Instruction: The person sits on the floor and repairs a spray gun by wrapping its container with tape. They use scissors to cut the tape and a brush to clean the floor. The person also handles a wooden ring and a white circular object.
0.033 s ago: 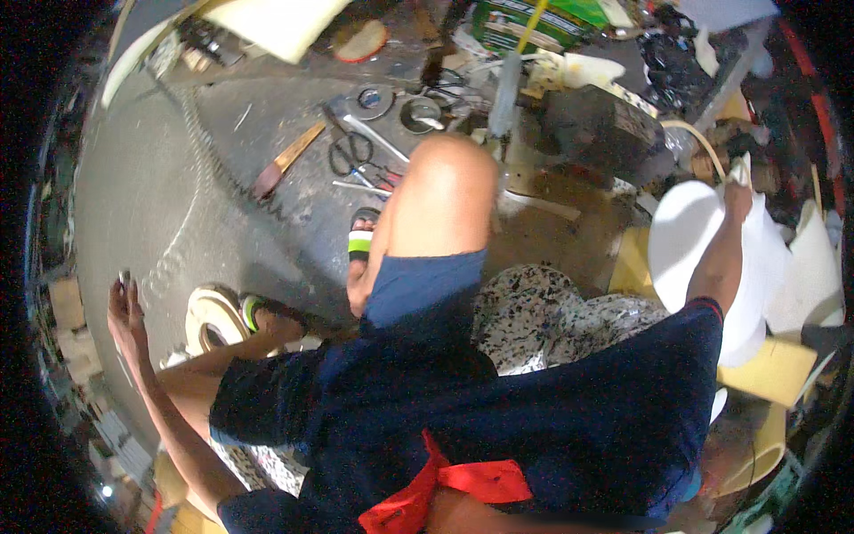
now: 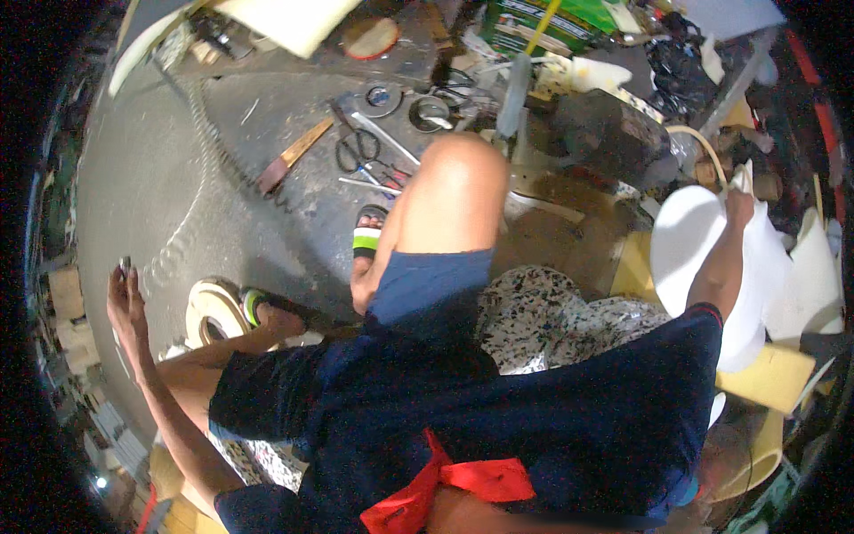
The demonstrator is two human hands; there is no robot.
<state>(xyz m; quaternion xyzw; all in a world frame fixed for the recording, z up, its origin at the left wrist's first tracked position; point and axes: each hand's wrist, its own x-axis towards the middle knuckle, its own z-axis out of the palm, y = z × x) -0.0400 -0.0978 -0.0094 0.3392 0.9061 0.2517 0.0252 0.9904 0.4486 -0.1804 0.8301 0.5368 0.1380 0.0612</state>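
Note:
At the far left my left hand [image 2: 129, 311] is raised over the grey floor. Its fingers point away from me and are pressed together, with a small dark-grey thing [image 2: 124, 263] at their tips, too small to name. On the far right my right hand [image 2: 738, 212] is closed on a pale, pointed scrap [image 2: 744, 178]; its material I cannot make out. Just below that hand and forearm lies a large white rounded sheet [image 2: 685, 245]. A cream-coloured curved strip [image 2: 707, 151] ends close to the fingers.
On the floor ahead lie black-handled scissors [image 2: 358, 149], a wooden-handled blade [image 2: 298, 156], rolls of tape [image 2: 382, 100] and a coiled hose [image 2: 205, 160]. A cream ring [image 2: 209, 303] is beside my left foot. Speckled foam [image 2: 525, 311] and yellow foam blocks [image 2: 769, 378] lie to the right.
The whole view has shifted slightly, with the floor items a little further right in it. Both hands keep the same pose.

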